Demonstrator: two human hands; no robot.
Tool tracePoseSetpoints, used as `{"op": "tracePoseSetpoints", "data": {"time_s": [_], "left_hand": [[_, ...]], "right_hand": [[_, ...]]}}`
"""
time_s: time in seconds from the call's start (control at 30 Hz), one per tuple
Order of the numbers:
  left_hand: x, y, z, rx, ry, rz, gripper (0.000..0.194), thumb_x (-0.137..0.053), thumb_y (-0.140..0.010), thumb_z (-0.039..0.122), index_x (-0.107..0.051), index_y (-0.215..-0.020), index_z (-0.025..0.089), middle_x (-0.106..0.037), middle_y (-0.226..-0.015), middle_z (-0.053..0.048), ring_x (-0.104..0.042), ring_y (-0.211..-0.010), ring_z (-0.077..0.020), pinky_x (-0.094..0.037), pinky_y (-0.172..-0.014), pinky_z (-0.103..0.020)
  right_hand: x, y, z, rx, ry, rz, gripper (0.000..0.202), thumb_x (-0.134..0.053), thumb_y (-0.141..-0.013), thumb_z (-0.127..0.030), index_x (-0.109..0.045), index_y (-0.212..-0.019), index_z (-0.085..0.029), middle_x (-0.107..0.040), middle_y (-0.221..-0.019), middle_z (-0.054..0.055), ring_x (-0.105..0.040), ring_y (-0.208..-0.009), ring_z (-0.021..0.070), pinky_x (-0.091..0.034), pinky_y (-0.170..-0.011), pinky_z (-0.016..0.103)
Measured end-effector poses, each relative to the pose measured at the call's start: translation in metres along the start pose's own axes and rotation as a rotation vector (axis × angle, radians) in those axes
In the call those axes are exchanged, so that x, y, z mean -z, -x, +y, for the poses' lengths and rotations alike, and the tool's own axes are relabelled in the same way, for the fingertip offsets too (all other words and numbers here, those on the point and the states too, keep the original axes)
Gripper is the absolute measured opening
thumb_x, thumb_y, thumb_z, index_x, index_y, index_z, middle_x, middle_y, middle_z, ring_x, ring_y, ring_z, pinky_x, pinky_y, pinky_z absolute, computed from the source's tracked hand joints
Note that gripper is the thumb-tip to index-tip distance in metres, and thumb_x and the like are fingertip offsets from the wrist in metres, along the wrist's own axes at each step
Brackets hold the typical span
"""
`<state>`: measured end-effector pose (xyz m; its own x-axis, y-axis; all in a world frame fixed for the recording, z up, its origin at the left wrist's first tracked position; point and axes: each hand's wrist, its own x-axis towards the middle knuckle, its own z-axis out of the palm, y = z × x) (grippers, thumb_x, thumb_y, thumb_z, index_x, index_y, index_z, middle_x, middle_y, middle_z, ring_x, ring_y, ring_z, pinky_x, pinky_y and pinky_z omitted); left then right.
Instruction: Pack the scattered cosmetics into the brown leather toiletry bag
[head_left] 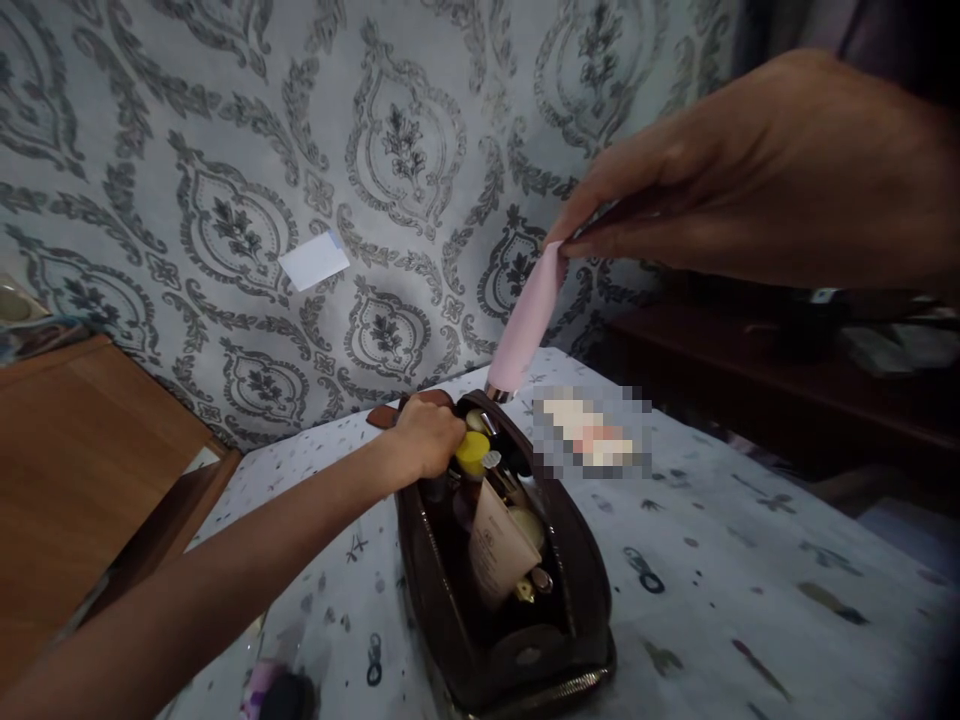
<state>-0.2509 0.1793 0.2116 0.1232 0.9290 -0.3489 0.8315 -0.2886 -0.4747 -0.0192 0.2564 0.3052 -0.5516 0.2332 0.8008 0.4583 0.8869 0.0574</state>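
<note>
A dark brown cosmetic bag (pixel 592 570) lies unzipped on the table. My left hand (pixel 427 437) is closed on its far left rim, fingertips just inside the opening. Above the far end, my right hand (pixel 675 190) pinches the flat end of a pink squeeze tube (pixel 526 325), whose silver cap points down near the bag's rim. Inside the bag are a yellow round lid (pixel 473 454), a beige tube (pixel 501 545) standing tilted, and several small cosmetics partly hidden in shadow.
The table has a white patterned cloth (pixel 697 560). A blurred-out flat item (pixel 592 430) lies right of the bag. Near the front left are a purple and black object (pixel 277 690) and a wooden cabinet (pixel 112 450). Patterned wallpaper with a white card (pixel 313 262) is behind.
</note>
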Motion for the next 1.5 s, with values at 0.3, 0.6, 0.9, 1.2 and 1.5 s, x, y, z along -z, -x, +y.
{"op": "tracePoseSetpoints", "data": {"time_s": [0.3, 0.6, 0.9, 1.2, 1.5], "left_hand": [[0.007, 0.007, -0.019, -0.022, 0.141, 0.074, 0.027, -0.062, -0.081, 0.018, -0.068, -0.107, 0.016, -0.069, -0.121, -0.014, -0.068, -0.105, -0.0281, -0.053, -0.078, -0.032], [-0.002, 0.046, -0.047, -0.105, 0.389, 0.185, 0.014, -0.05, -0.093, 0.022, -0.065, -0.091, 0.019, -0.069, -0.09, -0.004, -0.063, -0.087, -0.0202, -0.046, -0.078, -0.029], [-0.046, 0.068, -0.061, -0.1, 0.639, 0.468, 0.021, -0.045, -0.096, 0.022, -0.065, -0.099, 0.017, -0.068, -0.105, -0.008, -0.059, -0.106, -0.0209, -0.044, -0.098, -0.034], [-0.048, 0.07, -0.063, -0.108, 0.686, 0.478, 0.027, -0.043, -0.09, 0.018, -0.064, -0.107, 0.017, -0.069, -0.114, -0.009, -0.061, -0.108, -0.0223, -0.045, -0.1, -0.036], [-0.048, 0.063, -0.063, -0.119, 0.74, 0.409, 0.031, -0.044, -0.085, 0.017, -0.063, -0.11, 0.016, -0.068, -0.105, -0.007, -0.061, -0.098, -0.0217, -0.048, -0.092, -0.035]], "right_hand": [[0.002, -0.004, 0.002, 0.114, -0.095, 0.002, 0.013, -0.07, -0.085, -0.022, -0.076, -0.09, -0.033, -0.073, -0.071, -0.011, -0.067, -0.064, 0.0069, -0.043, -0.054, 0.021], [-0.005, -0.014, -0.018, 0.167, -0.233, -0.001, 0.015, -0.068, -0.084, -0.016, -0.078, -0.09, -0.026, -0.077, -0.08, -0.004, -0.068, -0.069, 0.0117, -0.047, -0.062, 0.025], [-0.047, -0.014, -0.049, 0.183, -0.482, -0.122, 0.016, -0.064, -0.087, -0.017, -0.076, -0.095, -0.023, -0.076, -0.088, 0.001, -0.068, -0.079, 0.0173, -0.047, -0.071, 0.029], [-0.092, 0.003, -0.07, 0.226, -0.628, -0.271, 0.02, -0.057, -0.089, -0.012, -0.075, -0.094, -0.02, -0.076, -0.089, 0.004, -0.068, -0.081, 0.0171, -0.048, -0.074, 0.027], [-0.119, 0.019, -0.079, 0.235, -0.676, -0.397, 0.024, -0.053, -0.089, -0.005, -0.074, -0.089, -0.017, -0.072, -0.085, 0.004, -0.066, -0.078, 0.0159, -0.047, -0.071, 0.026]]}}
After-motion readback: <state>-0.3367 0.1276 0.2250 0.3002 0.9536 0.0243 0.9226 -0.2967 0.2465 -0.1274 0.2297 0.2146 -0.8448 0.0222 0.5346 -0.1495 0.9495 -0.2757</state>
